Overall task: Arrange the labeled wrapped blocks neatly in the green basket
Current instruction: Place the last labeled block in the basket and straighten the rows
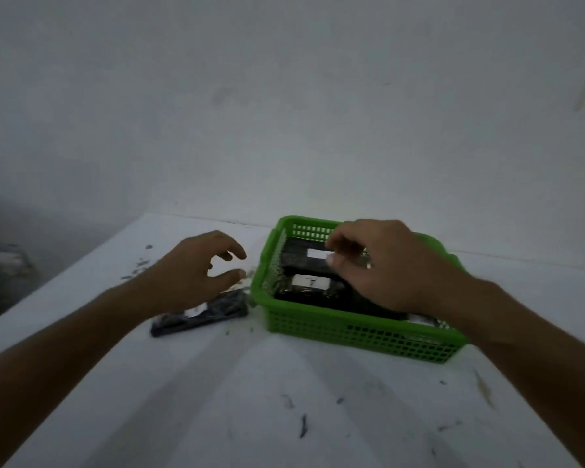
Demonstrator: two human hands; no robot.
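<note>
Placement step. The right hand (379, 261) pinched a far wrapped block (304, 256) inside the green basket (358, 332); the left hand (200, 268) hovered open above the last block (200, 315) on the counter (250, 400), seemingly next for seating.

The near part of the table (250, 400) lies open for passage, bare but for small dark scraps. The green basket (352, 332) stands right of centre, its walls ringing dark blocks that cover the visible floor. One wrapped block (200, 314) lies just left of it, narrowing that gap. A wall (284, 113) closes the far side.
</note>
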